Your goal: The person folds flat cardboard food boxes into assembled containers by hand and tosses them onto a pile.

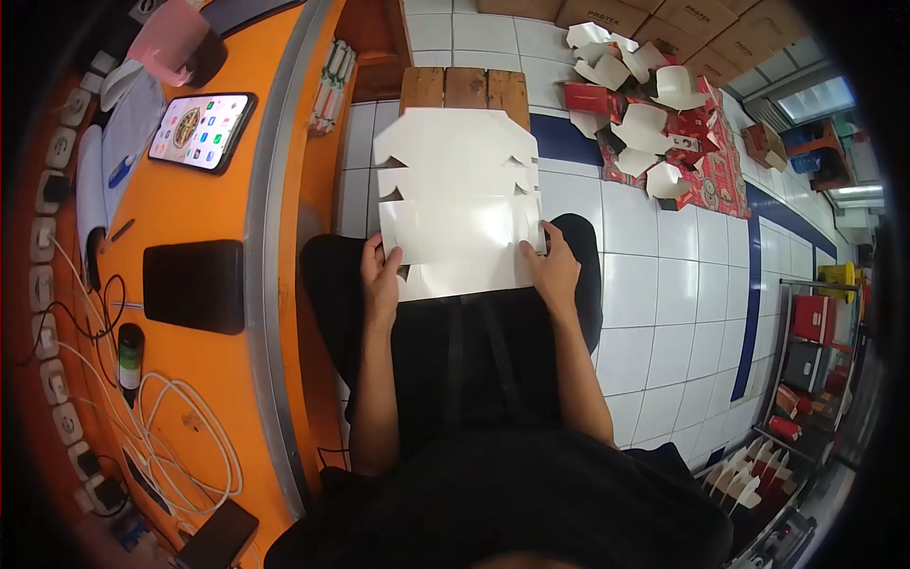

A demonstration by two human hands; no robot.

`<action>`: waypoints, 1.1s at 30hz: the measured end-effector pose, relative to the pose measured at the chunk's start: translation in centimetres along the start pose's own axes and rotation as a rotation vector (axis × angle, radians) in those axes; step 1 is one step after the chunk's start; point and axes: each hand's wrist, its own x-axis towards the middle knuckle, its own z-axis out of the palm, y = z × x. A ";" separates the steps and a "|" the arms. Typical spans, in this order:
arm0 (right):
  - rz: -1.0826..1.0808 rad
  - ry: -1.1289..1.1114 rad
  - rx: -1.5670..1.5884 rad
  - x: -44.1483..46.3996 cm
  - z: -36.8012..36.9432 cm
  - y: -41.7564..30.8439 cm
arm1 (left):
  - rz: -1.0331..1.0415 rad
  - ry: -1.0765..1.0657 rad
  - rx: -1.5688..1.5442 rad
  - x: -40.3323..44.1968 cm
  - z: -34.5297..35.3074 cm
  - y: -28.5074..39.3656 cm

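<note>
A flat white cardboard box blank (460,223) with cut slots and flaps lies across my lap, its far end reaching toward a wooden stool (464,87). My left hand (381,270) grips its lower left edge, thumb on top and fingers underneath. At the lower right edge, my right hand (555,266) holds it the same way, the thumb pressing on the white face. The blank's underside is hidden.
On the left, an orange table (213,398) bears a lit phone (202,131), a black tablet-like slab (193,286) and coiled white cables (190,436). Folded red-and-white boxes (645,123) pile on a red mat (725,175) at right, near stacked cartons (687,28).
</note>
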 end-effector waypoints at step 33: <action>-0.411 -0.096 -0.263 -1.7 3.0 -1.7 | 0.458 -0.062 1.463 -2.0 6.0 0.0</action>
